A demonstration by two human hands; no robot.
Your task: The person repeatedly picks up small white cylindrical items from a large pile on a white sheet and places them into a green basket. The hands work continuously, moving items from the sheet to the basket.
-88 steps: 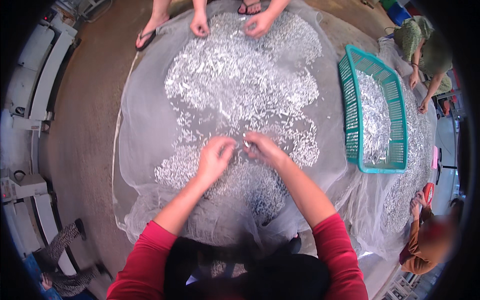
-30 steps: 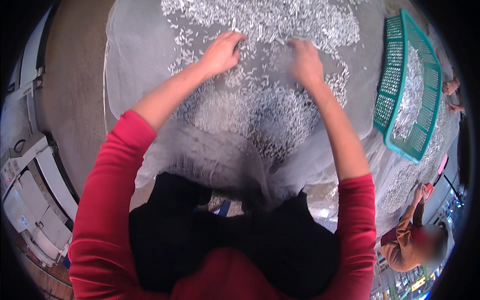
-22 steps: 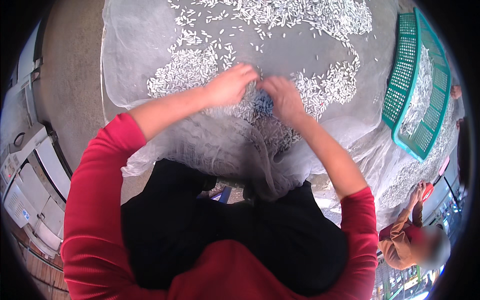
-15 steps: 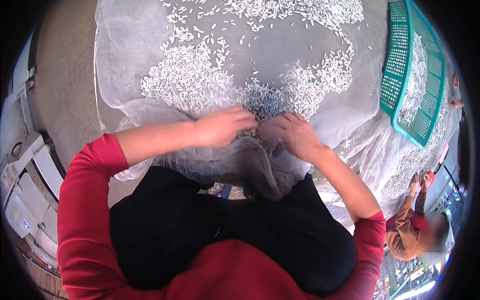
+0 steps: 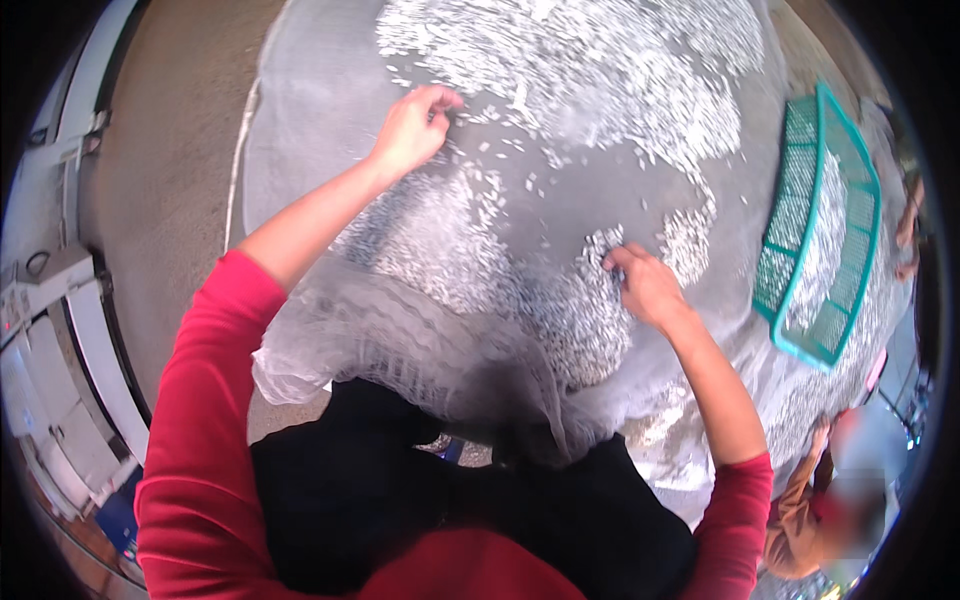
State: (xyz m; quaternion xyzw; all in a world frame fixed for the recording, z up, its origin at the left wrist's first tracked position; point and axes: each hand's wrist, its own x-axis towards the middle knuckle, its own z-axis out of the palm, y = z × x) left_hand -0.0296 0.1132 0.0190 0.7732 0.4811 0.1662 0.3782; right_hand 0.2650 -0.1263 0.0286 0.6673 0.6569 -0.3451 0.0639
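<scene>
Small white oblong pieces [image 5: 440, 235] lie in wide heaps on a table covered with pale mesh cloth [image 5: 310, 120]. Over the left edge of the far heap is my left hand [image 5: 413, 130], its fingers loosely bent with the thumb apart. It appears to hold nothing. My right hand [image 5: 650, 288] rests at the right edge of the near heap, fingertips against the pieces. Its fingers are slightly bent and apart, without a visible grip; the palm side is hidden. Bunched mesh cloth [image 5: 420, 345] hangs at the near table edge above my lap.
A green plastic basket [image 5: 822, 215] with similar white pieces stands at the right. More pieces spread on a surface beyond it. Another person [image 5: 800, 530] works at the lower right. White machine-like equipment [image 5: 60, 350] stands at the left across the brown floor [image 5: 180, 140].
My hands were together at the near heap and have parted: the left went forward and left, the right moved right. The view has shifted, and the near pieces are spread more toward me.
</scene>
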